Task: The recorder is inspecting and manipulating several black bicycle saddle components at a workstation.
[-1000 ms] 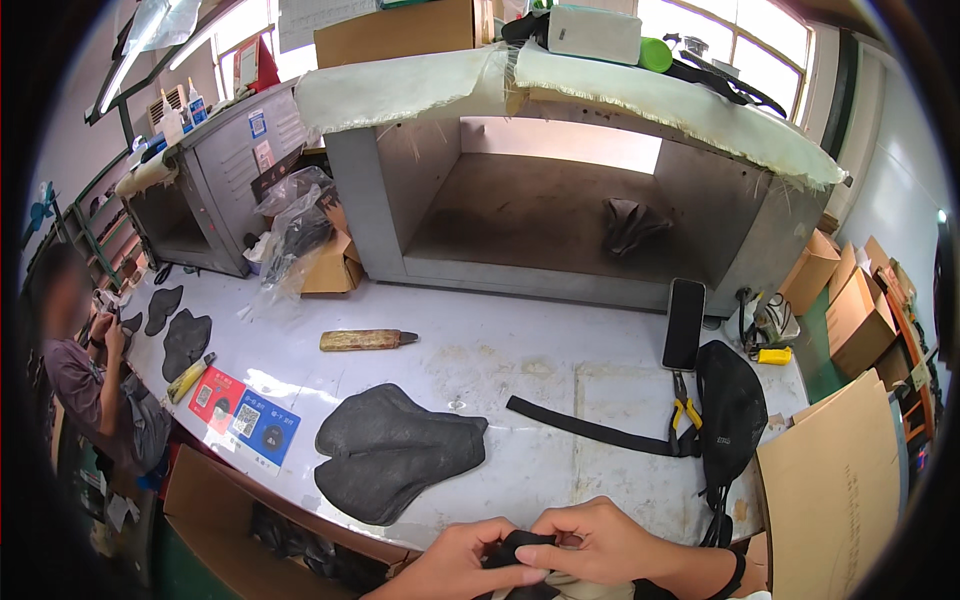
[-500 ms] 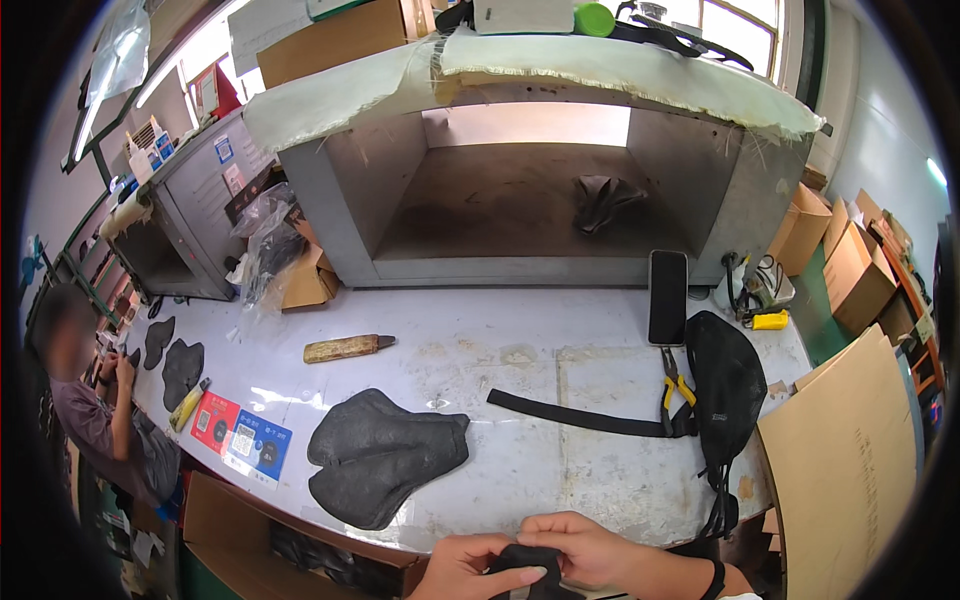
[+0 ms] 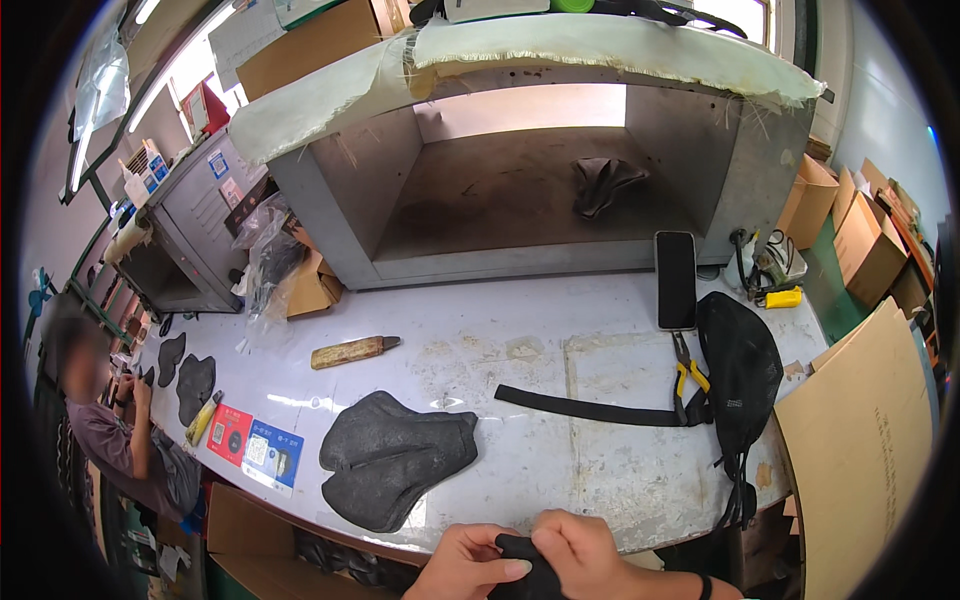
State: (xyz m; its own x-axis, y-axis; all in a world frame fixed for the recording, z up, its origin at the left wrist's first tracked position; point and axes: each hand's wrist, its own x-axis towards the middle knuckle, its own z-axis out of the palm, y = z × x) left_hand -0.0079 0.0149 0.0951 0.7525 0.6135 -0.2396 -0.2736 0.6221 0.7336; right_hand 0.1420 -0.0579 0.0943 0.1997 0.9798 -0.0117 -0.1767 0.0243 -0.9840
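Observation:
At the table's near edge, my left hand (image 3: 462, 566) pinches a soft black piece (image 3: 532, 578) between thumb and fingers. My right hand (image 3: 582, 556) is closed on the same piece's upper edge, its thumb pressed down beside the fold. The piece's lower part runs out of view, so its full shape is hidden. Just beyond my hands, to the left, a dark grey bicycle saddle cover (image 3: 400, 462) lies flat, its wide two-lobed end toward the left.
On the white table (image 3: 480, 330) lie a wooden-handled tool (image 3: 352, 352), yellow-handled pliers (image 3: 690, 378), a phone (image 3: 675, 280) and a black strapped bag (image 3: 738, 365). A metal oven-like box (image 3: 520, 262) stands behind, a crumpled black piece (image 3: 605, 187) inside. Another person (image 3: 130, 430) works at far left.
My right hand has shifted its grip and now curls over the black piece's upper edge, with a fold standing up between the hands. The view has tilted slightly.

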